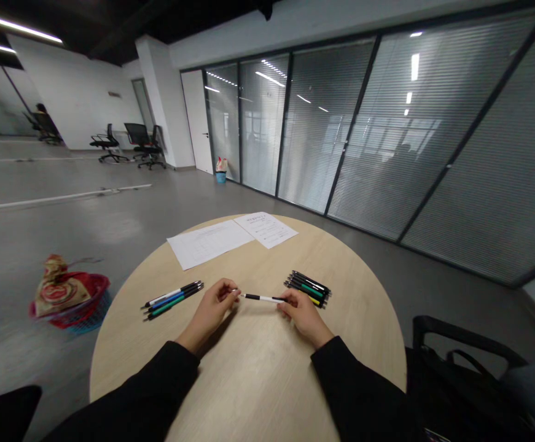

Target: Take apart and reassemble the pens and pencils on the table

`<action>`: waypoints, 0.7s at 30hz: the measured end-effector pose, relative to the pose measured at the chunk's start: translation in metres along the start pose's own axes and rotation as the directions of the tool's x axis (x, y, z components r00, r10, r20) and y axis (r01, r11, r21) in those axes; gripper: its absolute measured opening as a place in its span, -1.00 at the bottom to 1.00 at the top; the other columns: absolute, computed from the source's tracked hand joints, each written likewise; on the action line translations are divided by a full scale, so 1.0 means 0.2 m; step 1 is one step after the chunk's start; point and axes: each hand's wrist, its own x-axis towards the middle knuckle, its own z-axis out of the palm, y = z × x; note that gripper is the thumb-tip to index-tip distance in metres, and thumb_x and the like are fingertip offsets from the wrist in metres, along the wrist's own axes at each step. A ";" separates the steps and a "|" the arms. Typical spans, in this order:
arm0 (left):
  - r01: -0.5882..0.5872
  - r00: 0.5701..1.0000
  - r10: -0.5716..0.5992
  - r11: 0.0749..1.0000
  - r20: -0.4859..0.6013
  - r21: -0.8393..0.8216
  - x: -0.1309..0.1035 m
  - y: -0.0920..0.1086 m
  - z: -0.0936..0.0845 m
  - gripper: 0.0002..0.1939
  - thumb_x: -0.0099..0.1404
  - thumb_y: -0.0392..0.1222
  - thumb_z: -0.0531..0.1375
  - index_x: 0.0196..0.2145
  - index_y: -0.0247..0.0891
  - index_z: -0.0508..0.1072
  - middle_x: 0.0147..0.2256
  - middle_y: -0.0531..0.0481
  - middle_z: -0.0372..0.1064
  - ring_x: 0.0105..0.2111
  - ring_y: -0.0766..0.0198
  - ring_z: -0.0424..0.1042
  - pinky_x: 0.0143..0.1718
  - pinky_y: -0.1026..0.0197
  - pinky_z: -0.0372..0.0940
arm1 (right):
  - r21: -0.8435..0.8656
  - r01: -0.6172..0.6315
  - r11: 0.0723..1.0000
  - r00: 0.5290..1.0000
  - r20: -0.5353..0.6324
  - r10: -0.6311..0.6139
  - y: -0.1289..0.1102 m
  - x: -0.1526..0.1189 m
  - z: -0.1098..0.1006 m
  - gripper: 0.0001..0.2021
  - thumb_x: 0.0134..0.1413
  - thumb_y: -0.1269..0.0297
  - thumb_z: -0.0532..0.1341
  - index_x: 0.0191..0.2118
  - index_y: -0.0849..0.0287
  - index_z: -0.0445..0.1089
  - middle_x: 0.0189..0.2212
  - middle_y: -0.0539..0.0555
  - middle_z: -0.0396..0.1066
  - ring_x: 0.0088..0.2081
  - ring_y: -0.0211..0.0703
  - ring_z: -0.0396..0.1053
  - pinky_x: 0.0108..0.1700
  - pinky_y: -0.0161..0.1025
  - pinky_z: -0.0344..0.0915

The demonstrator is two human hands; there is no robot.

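Note:
A white pen (260,298) with a black grip lies level between my hands, just over the round table. My right hand (303,313) pinches its right end, where a black clip shows. At the pen's left tip, the thumb and fingers of my left hand (215,305) are pressed together; the very end is partly hidden by them. Left of my left hand, several pens (172,299) in white, blue, green and black lie side by side. Another row of several mostly black pens (308,287), with green and yellow parts, rests just beyond my right hand.
Two printed paper sheets (212,242) lie at the table's (258,380) far edge. On the floor at left stands a red and blue basket (104,301) holding a brown bag (62,291). A black chair (460,337) is close at right. Glass partitions line the back.

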 end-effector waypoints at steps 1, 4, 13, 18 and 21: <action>-0.005 1.000 0.004 1.000 -0.025 -0.013 0.00 0.00 0.00 -0.67 0.14 0.05 0.32 -0.33 -0.23 0.37 -0.43 0.03 0.40 -0.44 0.26 0.39 -0.41 0.26 0.25 | 0.019 0.000 1.000 1.000 -0.004 0.000 0.00 0.00 0.00 -0.85 -0.06 0.28 0.29 -0.31 0.18 0.41 -0.57 -0.08 0.34 -0.56 -0.31 0.21 -0.50 -0.35 0.11; -0.031 0.996 0.032 0.999 -0.086 0.020 0.02 -0.01 -0.03 -0.70 0.15 0.03 0.29 -0.30 -0.22 0.36 -0.38 0.02 0.41 -0.39 0.23 0.43 -0.35 0.23 0.28 | 0.061 -0.002 0.998 1.000 -0.021 0.003 0.00 0.00 0.00 -0.83 -0.08 0.27 0.29 -0.30 0.18 0.41 -0.52 -0.05 0.39 -0.55 -0.30 0.24 -0.51 -0.35 0.13; -0.296 0.955 0.161 0.510 0.248 0.808 -0.01 -0.03 -0.08 -0.66 0.44 -0.05 -0.02 -0.40 -0.22 0.39 -0.37 -0.09 0.39 -0.33 0.10 0.38 -0.27 0.11 0.21 | 0.068 0.009 0.998 0.999 -0.051 -0.005 -0.01 0.00 0.00 -0.82 -0.07 0.24 0.31 -0.30 0.19 0.42 -0.50 -0.03 0.41 -0.54 -0.30 0.27 -0.51 -0.34 0.17; -0.319 0.948 0.102 0.311 0.303 0.895 -0.02 -0.02 -0.06 -0.55 0.49 -0.04 -0.09 -0.42 -0.25 0.44 -0.34 -0.17 0.39 -0.28 0.03 0.40 -0.25 0.08 0.23 | 0.076 0.015 0.997 0.999 -0.037 -0.012 0.01 0.01 0.00 -0.82 -0.07 0.26 0.31 -0.29 0.20 0.42 -0.52 -0.04 0.39 -0.55 -0.30 0.26 -0.51 -0.34 0.16; -0.335 0.941 0.066 0.287 0.331 0.897 -0.03 -0.04 -0.06 -0.58 0.47 -0.03 -0.04 -0.42 -0.26 0.45 -0.34 -0.18 0.39 -0.28 0.03 0.41 -0.26 0.08 0.24 | 0.066 0.017 0.998 0.999 -0.032 -0.015 0.01 0.01 0.00 -0.82 -0.06 0.25 0.30 -0.30 0.19 0.42 -0.52 -0.05 0.39 -0.55 -0.30 0.26 -0.51 -0.34 0.17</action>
